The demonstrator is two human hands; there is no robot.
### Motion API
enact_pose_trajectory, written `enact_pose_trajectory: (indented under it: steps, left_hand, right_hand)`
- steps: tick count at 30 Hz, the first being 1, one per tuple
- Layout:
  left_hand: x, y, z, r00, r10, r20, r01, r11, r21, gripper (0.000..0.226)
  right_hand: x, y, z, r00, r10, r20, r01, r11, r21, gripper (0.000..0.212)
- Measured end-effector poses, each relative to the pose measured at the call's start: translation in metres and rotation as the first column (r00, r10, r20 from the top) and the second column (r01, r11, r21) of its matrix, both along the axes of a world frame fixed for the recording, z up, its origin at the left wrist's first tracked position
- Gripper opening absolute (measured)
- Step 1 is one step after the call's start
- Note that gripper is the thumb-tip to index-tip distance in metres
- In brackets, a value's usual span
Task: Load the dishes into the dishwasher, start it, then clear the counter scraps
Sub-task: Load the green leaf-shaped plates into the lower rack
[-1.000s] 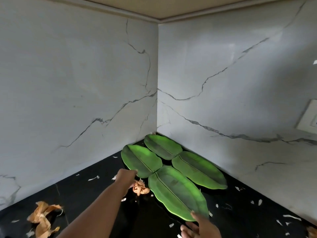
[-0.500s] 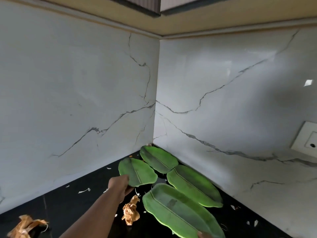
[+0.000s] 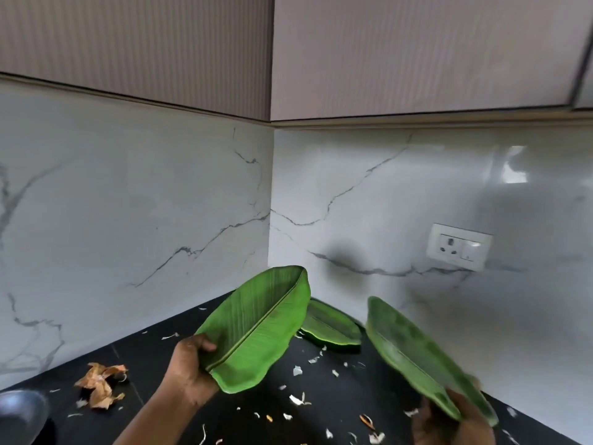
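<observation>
While the left hand (image 3: 189, 367) grips one raised leaf plate (image 3: 256, 326), the right hand's (image 3: 449, 422) fingers clasp another plate (image 3: 414, 354) above the table (image 3: 321, 412).

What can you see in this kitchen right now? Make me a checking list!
Surface: black counter, speckled with scraps.
Job's things: two green leaf plates lifted, left plate, right plate; third plate lies in the corner.
Clutter: onion skins; white peel bits.
Grippers: left hand grips left plate; right hand holds right plate.
Cables: nothing seen.
Surroundings: marble wall, wall socket, cabinets.
</observation>
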State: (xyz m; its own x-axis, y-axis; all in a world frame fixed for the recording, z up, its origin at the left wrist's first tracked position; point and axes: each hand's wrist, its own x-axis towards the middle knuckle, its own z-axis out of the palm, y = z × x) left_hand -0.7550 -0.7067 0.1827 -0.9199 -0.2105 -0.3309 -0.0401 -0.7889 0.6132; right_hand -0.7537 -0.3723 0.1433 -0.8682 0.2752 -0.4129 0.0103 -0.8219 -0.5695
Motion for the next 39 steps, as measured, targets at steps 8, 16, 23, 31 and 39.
enact_pose_trajectory:
  steps: [8,16,23,31,39]
  left_hand:
    - [0.086,0.060,-0.010,0.958,-0.273,-0.092,0.282,0.953,0.112,0.020]
    - [0.194,0.081,-0.056,0.774,-0.631,0.054,0.625,0.775,0.096,0.056]
    - [0.302,0.122,-0.068,0.575,-0.811,0.109,0.807,0.584,0.089,0.040]
    - [0.458,0.213,-0.097,0.450,-0.870,0.200,0.869,0.479,0.126,0.030]
    - [0.640,0.302,-0.203,0.398,-0.785,0.475,0.882,0.470,0.038,0.017]
  right_hand:
    - [0.167,0.026,0.003,0.946,-0.260,-0.191,0.266,0.964,0.006,0.027]
    - [0.346,0.034,-0.038,0.889,-0.456,-0.045,0.458,0.886,0.068,0.042]
    - [0.497,0.066,-0.032,0.868,-0.496,-0.018,0.495,0.861,0.113,0.039]
    - [0.698,0.122,-0.056,0.765,-0.635,0.109,0.634,0.772,0.050,0.040]
    - [0.945,0.190,-0.112,0.397,-0.764,0.509,0.778,0.574,0.256,0.035]
